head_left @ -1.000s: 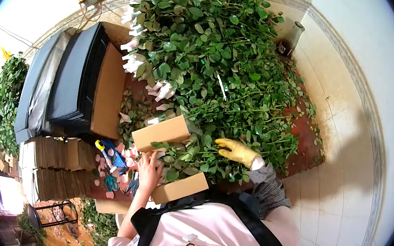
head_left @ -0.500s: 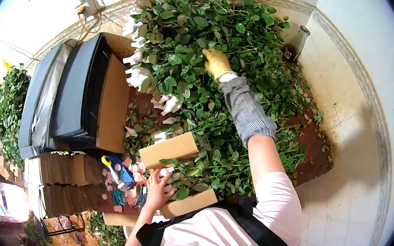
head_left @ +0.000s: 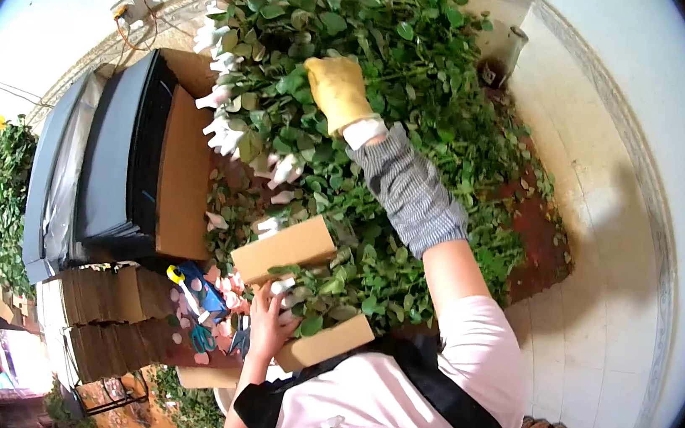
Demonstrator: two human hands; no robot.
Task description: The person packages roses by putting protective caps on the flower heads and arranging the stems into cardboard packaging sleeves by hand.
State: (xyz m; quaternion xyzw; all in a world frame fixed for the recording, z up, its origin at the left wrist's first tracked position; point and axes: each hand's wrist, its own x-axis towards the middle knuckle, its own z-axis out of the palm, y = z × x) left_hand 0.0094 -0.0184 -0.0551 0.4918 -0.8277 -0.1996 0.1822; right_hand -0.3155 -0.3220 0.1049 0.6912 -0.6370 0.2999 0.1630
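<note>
My left hand (head_left: 267, 324) is bare, its fingers curled round a white-sleeved rose head (head_left: 283, 286) between two upright cardboard flaps, the upper flap (head_left: 283, 250) and the lower flap (head_left: 328, 344). Green leaves and stems lie between those flaps. My right hand (head_left: 337, 95), in a yellow glove under a grey knitted sleeve, is over the big heap of leafy rose stems (head_left: 409, 78). Its fingers are closed, and whatever they hold is hidden by glove and leaves. White-sleeved rose heads (head_left: 225, 133) line the heap's left edge.
A stack of dark boards (head_left: 121, 155) and a cardboard sheet (head_left: 186, 175) stand left of the heap. Below are stacked folded cardboard (head_left: 111, 314), teal-handled scissors (head_left: 202, 337), a yellow-and-white tool (head_left: 186, 291) and pink petals (head_left: 234, 293). A wall curves behind.
My gloved right hand has moved left over the leaves, towards the rose heads. My left hand stays at the white-sleeved rose head. The whole view has shifted slightly.
</note>
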